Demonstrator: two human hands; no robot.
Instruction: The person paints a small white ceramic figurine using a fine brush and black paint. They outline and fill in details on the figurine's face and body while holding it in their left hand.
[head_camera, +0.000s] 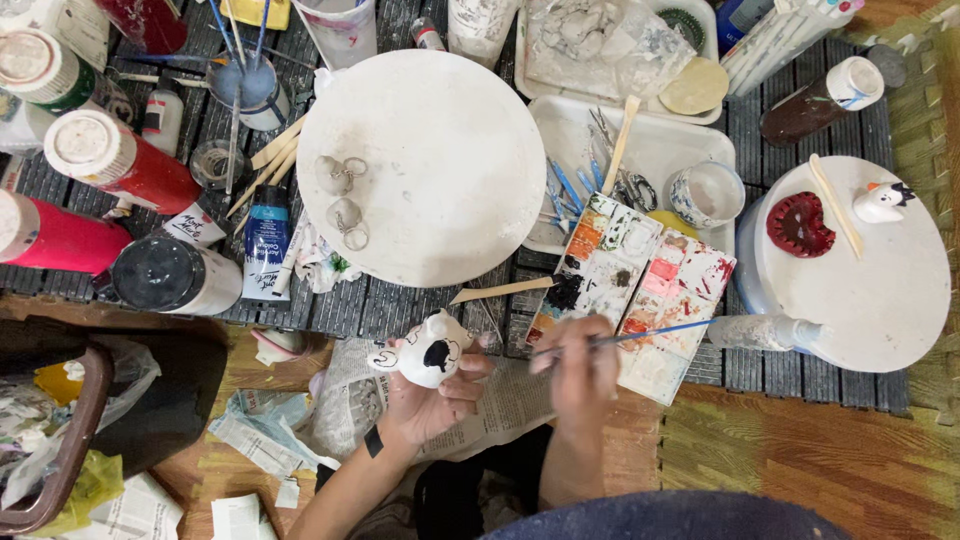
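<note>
My left hand (432, 398) cups a small white clay figurine (428, 350) with ears and a black patch, held just below the table's near edge. My right hand (580, 370) grips a thin blue-handled paintbrush (655, 332); the handle points right over a paint palette (640, 280) smeared with black, orange, pink and red, and the bristle end lies toward the black paint. A round white turntable (430, 130) sits behind the figurine and carries two small grey clay pieces with key rings (340, 195).
Red paint bottles (115, 160), a black-lidded jar (165, 272) and a blue tube (265, 240) crowd the left. White trays (650, 140) hold tools and a cup. A second white turntable (880, 280) on the right bears a red piece and a tiny figure. A bin (60, 440) stands lower left.
</note>
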